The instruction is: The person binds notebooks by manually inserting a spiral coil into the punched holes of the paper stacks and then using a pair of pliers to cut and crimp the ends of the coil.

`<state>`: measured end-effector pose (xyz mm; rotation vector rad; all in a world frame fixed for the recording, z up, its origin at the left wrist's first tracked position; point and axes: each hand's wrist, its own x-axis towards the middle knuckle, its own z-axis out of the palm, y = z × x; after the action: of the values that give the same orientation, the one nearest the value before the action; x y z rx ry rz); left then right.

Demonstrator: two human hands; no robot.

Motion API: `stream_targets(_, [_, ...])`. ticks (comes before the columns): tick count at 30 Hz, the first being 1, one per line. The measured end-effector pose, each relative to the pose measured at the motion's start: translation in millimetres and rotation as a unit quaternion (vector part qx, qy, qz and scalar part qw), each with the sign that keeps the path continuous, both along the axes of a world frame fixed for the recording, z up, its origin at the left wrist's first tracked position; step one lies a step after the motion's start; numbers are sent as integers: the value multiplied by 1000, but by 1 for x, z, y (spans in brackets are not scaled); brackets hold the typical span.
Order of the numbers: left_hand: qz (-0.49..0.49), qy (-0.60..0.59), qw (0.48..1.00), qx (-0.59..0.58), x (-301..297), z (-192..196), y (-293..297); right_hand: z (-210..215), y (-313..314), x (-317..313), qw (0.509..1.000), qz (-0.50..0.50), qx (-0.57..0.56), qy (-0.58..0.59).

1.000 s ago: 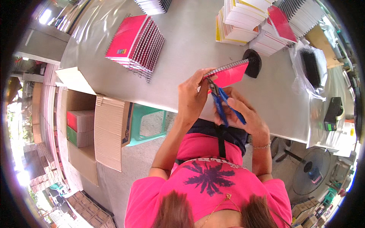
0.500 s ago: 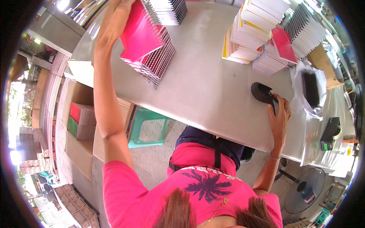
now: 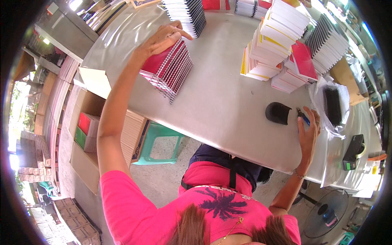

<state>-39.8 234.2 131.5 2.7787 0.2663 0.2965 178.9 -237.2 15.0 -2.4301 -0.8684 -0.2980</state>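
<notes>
My left hand [image 3: 166, 37] lies with fingers stretched over the top of a stack of red spiral-bound notebooks [image 3: 173, 71], whose coil edges face right. Its fingertips reach past the stack's far corner, close to a stack of black-coiled notebooks [image 3: 183, 16]. On the right side of the table, my right hand [image 3: 309, 128] is closed around a small blue-handled tool [image 3: 303, 117] with a dark tip; its exact kind is partly hidden by the fingers. A black rounded piece with a curved notch [image 3: 278, 113] rests on the table just left of that hand, apart from it.
Tall stacks of white and yellow-edged notebooks [image 3: 261, 57] stand at the far right beside a red-covered one [image 3: 304, 61]. A plastic bag with black coils [image 3: 332, 102] and a black tape dispenser [image 3: 354, 152] sit farther right. Below the table's left edge are a green stool [image 3: 159, 143] and an open carton [image 3: 83, 159].
The raised red cover under my left hand has come down onto the red stack, and that hand has moved right. My right hand and the blue-handled tool have separated from the black piece.
</notes>
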Motion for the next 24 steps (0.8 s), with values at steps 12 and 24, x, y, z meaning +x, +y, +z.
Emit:
stream_targets(12, [217, 95, 969, 67, -39, -16, -34, 5, 48, -11, 968, 234, -7, 91])
stream_targets(24, [187, 75, 978, 54, -41, -20, -25, 62, 57, 12, 950, 40, 285, -120])
